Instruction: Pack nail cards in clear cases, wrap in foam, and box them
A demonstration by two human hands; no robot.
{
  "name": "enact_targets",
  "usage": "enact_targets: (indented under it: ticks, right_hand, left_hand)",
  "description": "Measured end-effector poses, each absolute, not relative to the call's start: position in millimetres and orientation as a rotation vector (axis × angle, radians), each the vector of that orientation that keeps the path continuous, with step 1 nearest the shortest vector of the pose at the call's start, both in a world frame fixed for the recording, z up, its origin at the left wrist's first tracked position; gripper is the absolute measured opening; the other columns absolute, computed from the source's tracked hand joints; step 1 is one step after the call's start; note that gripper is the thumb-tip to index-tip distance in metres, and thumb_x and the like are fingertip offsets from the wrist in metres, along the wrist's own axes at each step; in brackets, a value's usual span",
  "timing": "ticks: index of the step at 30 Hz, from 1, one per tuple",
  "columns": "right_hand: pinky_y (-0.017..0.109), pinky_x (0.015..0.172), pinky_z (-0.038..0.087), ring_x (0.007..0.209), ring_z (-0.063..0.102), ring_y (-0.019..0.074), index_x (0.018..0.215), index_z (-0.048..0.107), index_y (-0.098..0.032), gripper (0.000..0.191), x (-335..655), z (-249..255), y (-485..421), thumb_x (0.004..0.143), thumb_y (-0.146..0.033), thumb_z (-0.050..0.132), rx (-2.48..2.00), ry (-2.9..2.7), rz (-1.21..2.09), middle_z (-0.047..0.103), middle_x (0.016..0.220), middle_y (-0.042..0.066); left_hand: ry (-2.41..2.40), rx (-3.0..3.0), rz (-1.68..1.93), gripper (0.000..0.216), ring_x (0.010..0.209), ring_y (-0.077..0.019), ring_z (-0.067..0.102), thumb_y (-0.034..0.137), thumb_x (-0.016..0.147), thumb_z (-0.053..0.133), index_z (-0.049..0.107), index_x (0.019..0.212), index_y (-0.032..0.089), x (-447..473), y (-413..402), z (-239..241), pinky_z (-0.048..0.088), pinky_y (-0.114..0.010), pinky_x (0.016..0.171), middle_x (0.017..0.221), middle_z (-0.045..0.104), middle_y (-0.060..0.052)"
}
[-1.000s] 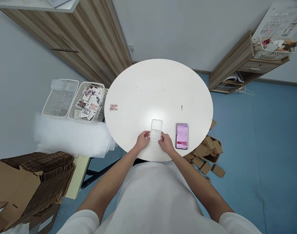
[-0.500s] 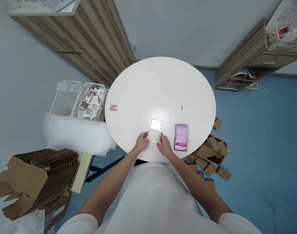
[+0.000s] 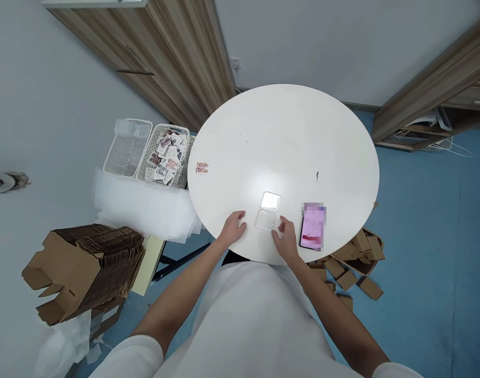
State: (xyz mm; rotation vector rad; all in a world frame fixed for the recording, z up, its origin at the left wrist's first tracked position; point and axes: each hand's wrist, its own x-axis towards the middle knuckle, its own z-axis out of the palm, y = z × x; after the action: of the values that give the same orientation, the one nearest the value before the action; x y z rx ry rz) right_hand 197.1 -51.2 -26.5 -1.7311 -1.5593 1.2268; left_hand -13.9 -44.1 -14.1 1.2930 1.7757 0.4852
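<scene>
A clear plastic case (image 3: 266, 219) lies opened flat near the front edge of the round white table (image 3: 287, 121), its lid folded away from me and catching glare. To the left of the case is my left hand (image 3: 232, 229), empty, thumb and fingers apart. My right hand (image 3: 286, 239) is at the case's right edge with fingers parted; whether a fingertip touches the case I cannot tell. A phone (image 3: 312, 227) with a lit pink screen lies to the right of that hand. At the table's left side sits a small card of reddish press-on nails (image 3: 202, 168).
Left of the table stand a white basket of printed cards (image 3: 164, 157) and another basket with clear plastic pieces (image 3: 127, 149). White foam sheets (image 3: 145, 205) and stacked flat cardboard (image 3: 90, 268) are nearer me. Small brown boxes (image 3: 358, 254) lie on the floor at right.
My left hand has let go of the case and moved away to its left. My right hand has loosened from the case's side. The whole view has shifted, with the table appearing farther right.
</scene>
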Motion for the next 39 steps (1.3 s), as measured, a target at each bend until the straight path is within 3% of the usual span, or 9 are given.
enact_targets:
  ticks: [4, 8, 17, 21, 27, 39]
  right_hand:
    - [0.037, 0.073, 0.045, 0.079, 0.047, 0.0184, 0.114, 0.043, -0.02, 0.038, 177.1, -13.3, -39.5, 0.078, -0.031, 0.045, -1.698, -1.636, 1.06, 0.046, 0.086, 0.005]
    - [0.033, 0.066, 0.045, 0.074, 0.049, 0.0172, 0.111, 0.046, -0.022, 0.033, 130.6, -2.9, -19.7, 0.079, -0.03, 0.043, -1.603, -1.768, 1.163, 0.048, 0.081, 0.004]
    - [0.038, 0.079, 0.042, 0.092, 0.049, 0.0209, 0.12, 0.041, -0.022, 0.043, 5.1, -9.6, 54.4, 0.077, -0.026, 0.047, -1.591, -2.03, 1.187, 0.048, 0.105, 0.008]
    - [0.042, 0.086, 0.038, 0.105, 0.04, 0.0265, 0.121, 0.039, -0.023, 0.047, -39.8, -21.0, 94.8, 0.076, -0.027, 0.05, -1.572, -2.129, 1.067, 0.043, 0.112, 0.009]
    - [0.043, 0.085, 0.036, 0.104, 0.037, 0.0296, 0.124, 0.034, -0.023, 0.062, -81.6, -41.5, 128.0, 0.071, -0.041, 0.059, -1.647, -2.181, 0.978, 0.04, 0.113, 0.01]
    - [0.041, 0.08, 0.035, 0.1, 0.037, 0.0256, 0.123, 0.033, -0.029, 0.061, -102.5, -39.9, 137.2, 0.068, -0.027, 0.06, -1.988, -2.197, 0.941, 0.04, 0.11, 0.008]
  left_hand:
    - [1.867, 1.442, 0.469, 0.034, 0.096, -0.0205, 0.052, 0.023, 0.075, 0.048, 0.051, 0.108, 0.018, -68.3, -26.9, -10.9, 0.041, -0.034, 0.082, 0.106, 0.054, -0.008]
    - [1.927, 1.639, 0.399, 0.036, 0.093, -0.0222, 0.051, 0.024, 0.075, 0.049, 0.05, 0.11, 0.018, -133.9, -0.5, -9.5, 0.04, -0.036, 0.084, 0.104, 0.053, -0.009]
    - [1.913, 2.077, 0.025, 0.034, 0.112, -0.0307, 0.034, 0.022, 0.075, 0.051, 0.051, 0.109, 0.019, -247.8, 82.3, 5.5, 0.022, -0.047, 0.092, 0.113, 0.045, -0.012]
    - [1.832, 2.167, -0.04, 0.041, 0.118, -0.0327, 0.026, 0.027, 0.074, 0.057, 0.049, 0.113, 0.018, -263.4, 114.2, 1.8, 0.013, -0.051, 0.095, 0.123, 0.036, -0.012]
    - [1.749, 2.206, -0.082, 0.052, 0.119, -0.0338, 0.023, 0.036, 0.072, 0.06, 0.043, 0.119, 0.019, -265.4, 135.7, -11.2, 0.007, -0.055, 0.096, 0.123, 0.034, -0.012]
    - [1.705, 2.137, -0.112, 0.042, 0.111, -0.0306, 0.029, 0.03, 0.067, 0.065, 0.053, 0.108, 0.026, -265.4, 144.4, -8.1, 0.016, -0.049, 0.091, 0.113, 0.043, -0.009]
